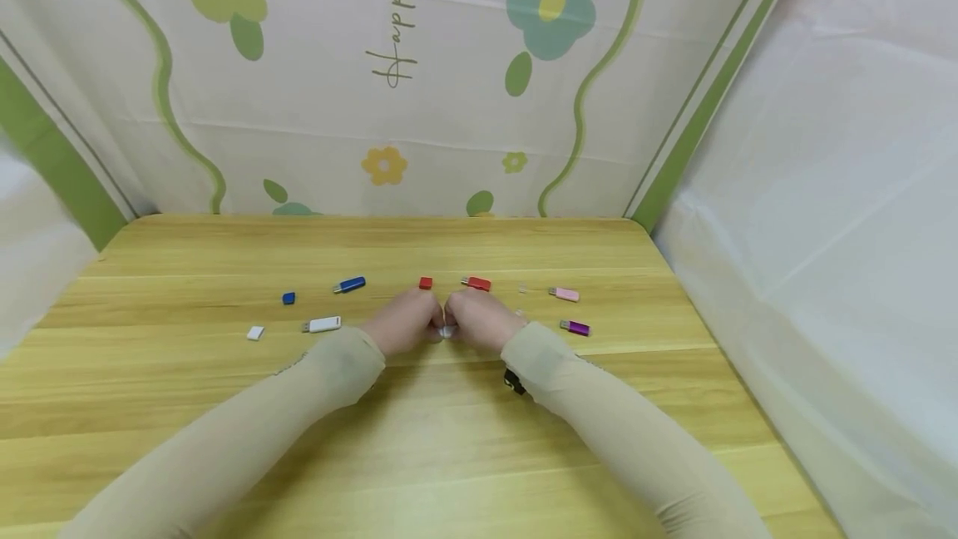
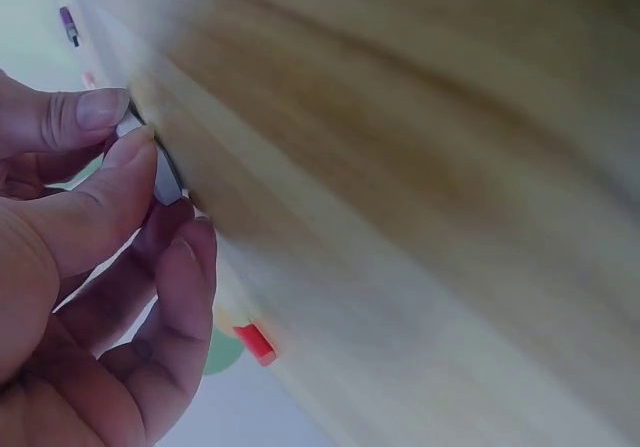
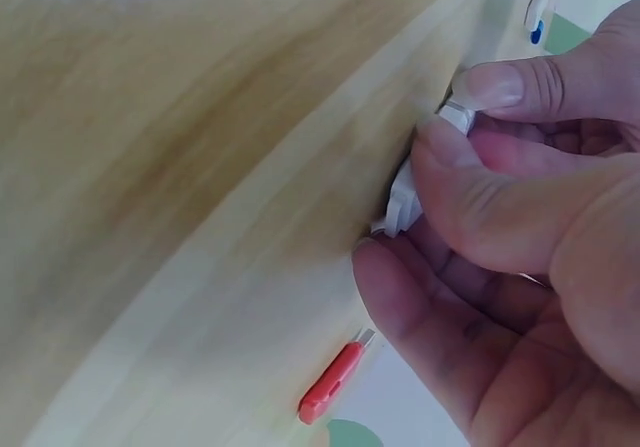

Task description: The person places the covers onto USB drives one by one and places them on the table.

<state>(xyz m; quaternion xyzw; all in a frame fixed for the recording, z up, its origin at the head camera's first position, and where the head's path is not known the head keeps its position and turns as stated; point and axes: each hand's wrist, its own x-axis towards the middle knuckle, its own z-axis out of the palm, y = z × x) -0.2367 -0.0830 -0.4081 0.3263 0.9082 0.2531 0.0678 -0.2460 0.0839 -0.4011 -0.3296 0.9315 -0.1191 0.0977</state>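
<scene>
My left hand [image 1: 407, 323] and right hand [image 1: 482, 318] meet over the middle of the table. Between them is a small white USB stick [image 1: 447, 331], mostly covered by fingers. In the left wrist view, the left thumb and fingers pinch one end of this white stick [image 2: 168, 180], with the other hand's thumb close above. The right wrist view shows the right thumb and fingers gripping the body of the white stick [image 3: 402, 199], its end poking out below the thumb. Just beyond the hands lie a red cap [image 1: 426, 283] and a red USB stick [image 1: 476, 283].
On the left lie a blue USB stick [image 1: 349, 284], blue cap [image 1: 288, 298], white USB stick [image 1: 322, 324] and white cap [image 1: 255, 333]. On the right are pink [image 1: 565, 294] and purple USB sticks [image 1: 575, 328] beside small clear pieces [image 1: 522, 288]. A printed cloth [image 1: 449, 106] hangs behind.
</scene>
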